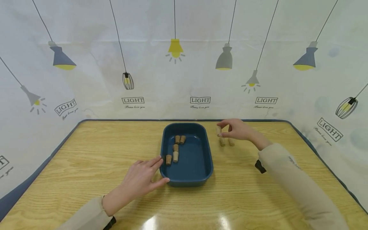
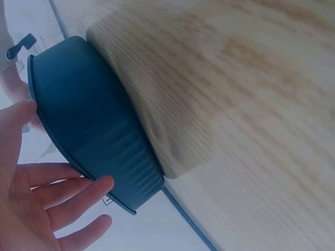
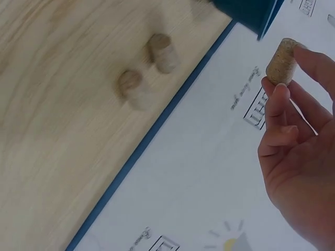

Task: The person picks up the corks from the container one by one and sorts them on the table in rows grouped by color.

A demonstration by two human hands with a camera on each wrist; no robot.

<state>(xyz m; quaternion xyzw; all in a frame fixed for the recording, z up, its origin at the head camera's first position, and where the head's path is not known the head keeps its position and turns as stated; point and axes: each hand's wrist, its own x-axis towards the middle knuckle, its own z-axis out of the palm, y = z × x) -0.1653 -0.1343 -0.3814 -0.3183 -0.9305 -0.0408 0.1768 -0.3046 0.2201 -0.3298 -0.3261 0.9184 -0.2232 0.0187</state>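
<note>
My right hand point(image 1: 236, 129) pinches a light cork point(image 3: 283, 61) between thumb and fingertips, lifted above the table to the right of the blue tray point(image 1: 187, 183). Beneath it, two more corks stand on the wood: one cork point(image 3: 164, 53) and another cork point(image 3: 134, 89). My left hand point(image 1: 141, 177) touches the tray's left rim, fingers fairly straight, with the thumb at the near corner. Inside the tray, several corks sit toward the left: a pair at the back, with a brown cork point(image 1: 168, 160) and a pale cork point(image 1: 175, 157) nearer the front.
The wooden table point(image 1: 100, 150) spreads around the tray. A white backdrop point(image 1: 155, 83) printed with lamps rises behind the table and along both sides, and a dark blue edge point(image 1: 129, 120) runs along the table's back.
</note>
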